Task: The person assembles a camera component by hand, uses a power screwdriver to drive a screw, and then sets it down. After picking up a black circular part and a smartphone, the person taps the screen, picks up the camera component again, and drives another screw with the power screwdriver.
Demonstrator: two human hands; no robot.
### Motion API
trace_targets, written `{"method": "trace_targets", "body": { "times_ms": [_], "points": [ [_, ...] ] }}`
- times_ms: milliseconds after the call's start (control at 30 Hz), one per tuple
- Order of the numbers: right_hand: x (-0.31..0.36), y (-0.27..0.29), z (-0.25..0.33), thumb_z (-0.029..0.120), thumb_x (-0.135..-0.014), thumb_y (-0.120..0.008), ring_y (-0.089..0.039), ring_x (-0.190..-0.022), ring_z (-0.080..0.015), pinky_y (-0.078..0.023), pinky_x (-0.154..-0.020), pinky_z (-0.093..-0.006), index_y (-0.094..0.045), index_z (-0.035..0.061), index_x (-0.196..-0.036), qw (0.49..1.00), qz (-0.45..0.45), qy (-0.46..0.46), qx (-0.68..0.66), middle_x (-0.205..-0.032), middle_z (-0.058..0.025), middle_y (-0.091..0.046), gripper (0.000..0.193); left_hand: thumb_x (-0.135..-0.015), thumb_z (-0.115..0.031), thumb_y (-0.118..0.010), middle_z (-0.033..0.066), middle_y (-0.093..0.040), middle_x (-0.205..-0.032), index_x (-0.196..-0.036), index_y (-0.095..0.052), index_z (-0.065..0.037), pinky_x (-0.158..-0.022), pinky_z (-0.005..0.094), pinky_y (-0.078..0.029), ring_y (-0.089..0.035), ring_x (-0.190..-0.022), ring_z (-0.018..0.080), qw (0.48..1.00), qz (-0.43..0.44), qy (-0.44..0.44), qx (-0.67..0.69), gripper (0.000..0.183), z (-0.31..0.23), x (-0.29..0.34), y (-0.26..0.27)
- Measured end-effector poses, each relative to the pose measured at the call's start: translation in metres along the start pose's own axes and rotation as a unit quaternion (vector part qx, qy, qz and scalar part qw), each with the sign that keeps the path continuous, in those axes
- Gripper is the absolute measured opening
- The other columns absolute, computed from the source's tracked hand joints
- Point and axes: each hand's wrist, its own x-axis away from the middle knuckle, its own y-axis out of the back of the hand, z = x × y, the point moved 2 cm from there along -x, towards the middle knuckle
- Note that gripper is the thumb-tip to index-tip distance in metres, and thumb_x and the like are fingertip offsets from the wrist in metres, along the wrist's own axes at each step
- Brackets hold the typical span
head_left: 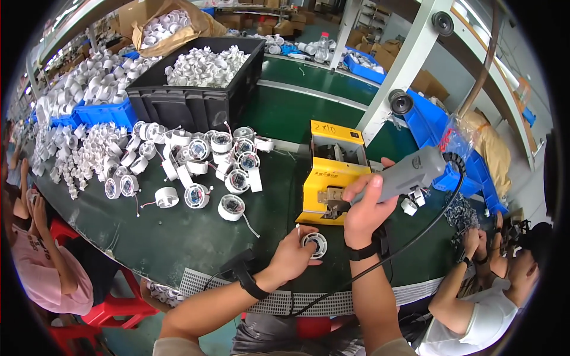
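My left hand (292, 256) grips a small round white housing (315, 244) with a dark inside, low over the green bench in front of me. A thin wire end with a white connector sticks up beside its fingers. Wrapped in my right hand (371, 209) is a grey corded electric screwdriver (405, 172). Its front end points down and left at the metal outlet of a yellow screw feeder (333, 178); whether the tip touches there I cannot tell. Several more round white housings (231, 207) with circuit boards and wires lie to the left of the feeder.
A black bin (190, 104) of small white parts stands at the back left, beside blue crates (105, 113) heaped with white parts. The screwdriver's black cable (415, 240) loops past my right forearm. A white post (392, 77) rises behind the feeder. Other people sit at both sides.
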Motion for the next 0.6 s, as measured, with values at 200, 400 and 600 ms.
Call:
{"method": "trace_targets", "body": {
  "times_ms": [200,400,600],
  "points": [
    [0.0012,0.0000,-0.0034,0.024,-0.096,-0.044,-0.047,-0.048,-0.0120,-0.041,-0.048,-0.0250,-0.035,-0.0037,-0.122,1.000,-0.002,0.001,-0.009,-0.061,-0.0044,-0.047,0.039,-0.090,0.000,-0.049,0.0105,-0.051,-0.113,-0.120,-0.043,0.003,-0.077,0.0348,-0.059,-0.057,-0.099,0.0183,1.000,-0.014,0.003,-0.012,0.030,0.0018,0.0010,0.0009],
    [0.0010,-0.0016,-0.0045,0.024,-0.096,-0.044,-0.046,-0.048,-0.0124,-0.041,-0.048,-0.0254,-0.037,-0.0030,-0.118,1.000,-0.001,0.000,0.001,-0.061,-0.0048,-0.047,0.036,-0.090,-0.001,-0.048,0.0109,-0.051,-0.113,-0.120,-0.042,0.003,-0.078,0.0349,-0.059,-0.057,-0.099,0.0186,1.000,-0.013,0.010,-0.020,0.030,0.0025,0.0011,0.0006],
    [0.0051,0.0009,-0.0027,0.025,-0.096,-0.045,-0.045,-0.047,-0.0125,-0.040,-0.047,-0.0258,-0.038,-0.0013,-0.116,0.999,0.028,-0.029,0.002,-0.061,-0.0051,-0.047,0.034,-0.091,-0.001,-0.047,0.0115,-0.051,-0.112,-0.120,-0.042,0.004,-0.078,0.0358,-0.059,-0.059,-0.096,0.0208,1.000,-0.019,0.007,-0.009,0.029,0.0006,0.0002,0.0008]
  ]
}}
